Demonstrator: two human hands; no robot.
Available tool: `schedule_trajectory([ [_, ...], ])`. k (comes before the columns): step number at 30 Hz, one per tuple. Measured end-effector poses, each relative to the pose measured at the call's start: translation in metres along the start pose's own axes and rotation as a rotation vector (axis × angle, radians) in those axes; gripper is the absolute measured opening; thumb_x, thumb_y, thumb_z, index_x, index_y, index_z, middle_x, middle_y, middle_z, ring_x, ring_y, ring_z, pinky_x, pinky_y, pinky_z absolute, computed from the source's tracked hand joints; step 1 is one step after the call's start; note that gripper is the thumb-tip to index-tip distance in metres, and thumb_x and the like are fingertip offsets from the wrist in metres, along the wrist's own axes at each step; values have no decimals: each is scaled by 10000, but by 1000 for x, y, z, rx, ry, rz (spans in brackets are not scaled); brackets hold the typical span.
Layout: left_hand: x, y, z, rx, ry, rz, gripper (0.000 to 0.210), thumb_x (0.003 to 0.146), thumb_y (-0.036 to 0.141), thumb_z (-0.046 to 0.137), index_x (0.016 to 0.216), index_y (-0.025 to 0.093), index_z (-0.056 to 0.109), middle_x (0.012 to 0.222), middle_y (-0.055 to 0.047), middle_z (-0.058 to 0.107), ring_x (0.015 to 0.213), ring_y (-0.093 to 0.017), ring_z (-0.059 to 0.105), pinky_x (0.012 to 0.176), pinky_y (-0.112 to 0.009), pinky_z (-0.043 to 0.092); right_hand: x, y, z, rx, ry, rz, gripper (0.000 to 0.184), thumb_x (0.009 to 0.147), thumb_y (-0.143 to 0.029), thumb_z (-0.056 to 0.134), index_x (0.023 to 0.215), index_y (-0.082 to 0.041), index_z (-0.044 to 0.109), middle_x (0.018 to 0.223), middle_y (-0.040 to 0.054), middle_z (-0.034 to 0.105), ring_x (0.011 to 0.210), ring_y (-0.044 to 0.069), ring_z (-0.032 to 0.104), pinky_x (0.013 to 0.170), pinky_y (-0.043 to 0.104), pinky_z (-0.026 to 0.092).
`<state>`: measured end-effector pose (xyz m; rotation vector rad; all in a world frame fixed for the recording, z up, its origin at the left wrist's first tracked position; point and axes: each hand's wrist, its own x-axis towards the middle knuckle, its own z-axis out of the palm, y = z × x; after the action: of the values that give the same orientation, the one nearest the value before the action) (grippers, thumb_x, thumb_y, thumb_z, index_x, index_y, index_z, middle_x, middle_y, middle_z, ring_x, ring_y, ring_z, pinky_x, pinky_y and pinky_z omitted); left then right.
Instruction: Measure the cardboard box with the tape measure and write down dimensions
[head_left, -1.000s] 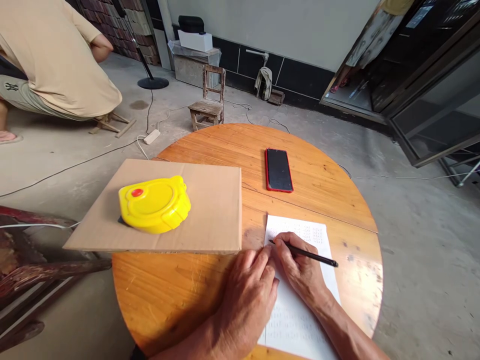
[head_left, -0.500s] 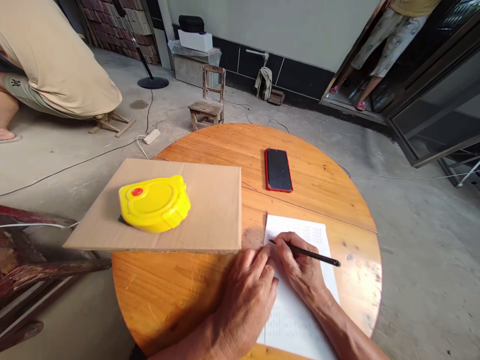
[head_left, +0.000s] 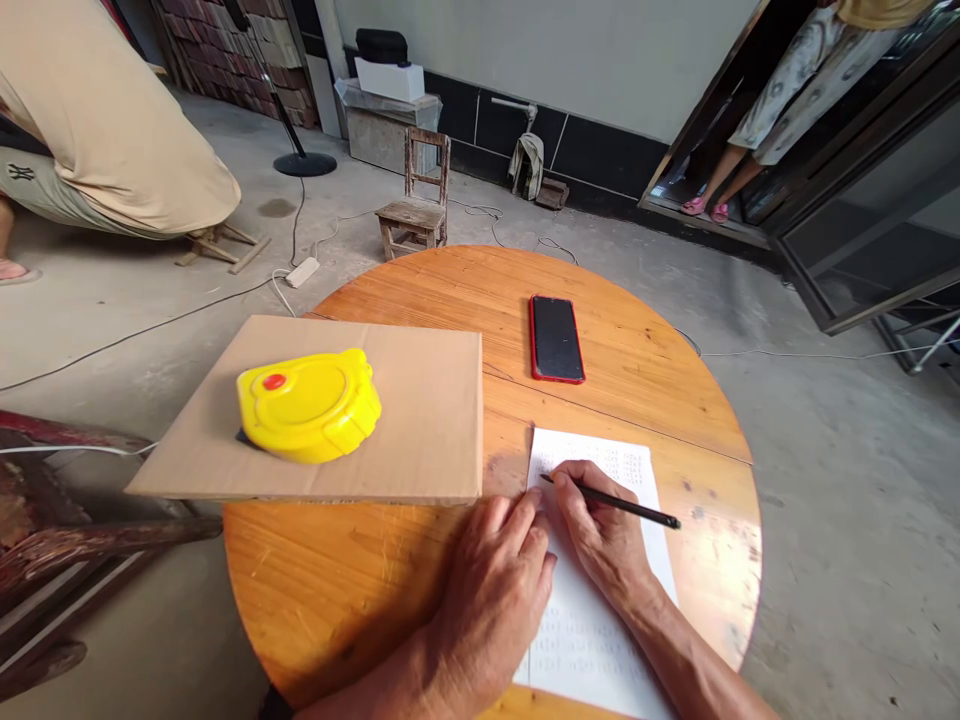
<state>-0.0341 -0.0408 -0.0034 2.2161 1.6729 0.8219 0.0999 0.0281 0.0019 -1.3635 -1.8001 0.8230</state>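
My right hand (head_left: 606, 520) grips a black pen (head_left: 630, 506), its tip touching the upper left part of a white sheet of paper (head_left: 592, 650). Rows of small marks show near the sheet's top and bottom. My left hand (head_left: 499, 585) lies on the paper's left edge and the table, fingers slightly bent and holding nothing, fingertips close to the pen tip. Left of it, a yellow tape measure (head_left: 307, 405) with a red button rests on a flat piece of cardboard (head_left: 427, 420). Beyond the sheet lies a phone (head_left: 556, 340) in a red case.
Everything lies on a round wooden table (head_left: 337, 570). A small wooden chair (head_left: 416, 200) stands beyond it. A person (head_left: 112, 130) sits on a low stool at left; another person's legs (head_left: 780, 110) show in the doorway. Cables and a power strip (head_left: 302, 272) lie on the floor.
The pen tip has shifted very slightly on the paper in my right hand. My left hand stays put. The person in the doorway has moved to the right.
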Motion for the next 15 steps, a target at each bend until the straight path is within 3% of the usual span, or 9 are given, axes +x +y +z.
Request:
schedule_trajectory([
  [5,1,0,1,-4,8,7,189,803,58,616,960,160,644,1186,-81,654,935,-246,588,831,-412,541,1,-2,0,-53,-10,-41,199,917,-253,501,775,-178,619,605,-32,542,499,94,426,471,220,350],
  [15,1,-1,0,-17,3,6,191,815,73,608,985,147,652,1170,-96,662,939,-260,589,811,-431,545,0,1,0,30,10,13,191,919,-274,518,791,-187,631,635,-25,572,536,103,451,511,220,388],
])
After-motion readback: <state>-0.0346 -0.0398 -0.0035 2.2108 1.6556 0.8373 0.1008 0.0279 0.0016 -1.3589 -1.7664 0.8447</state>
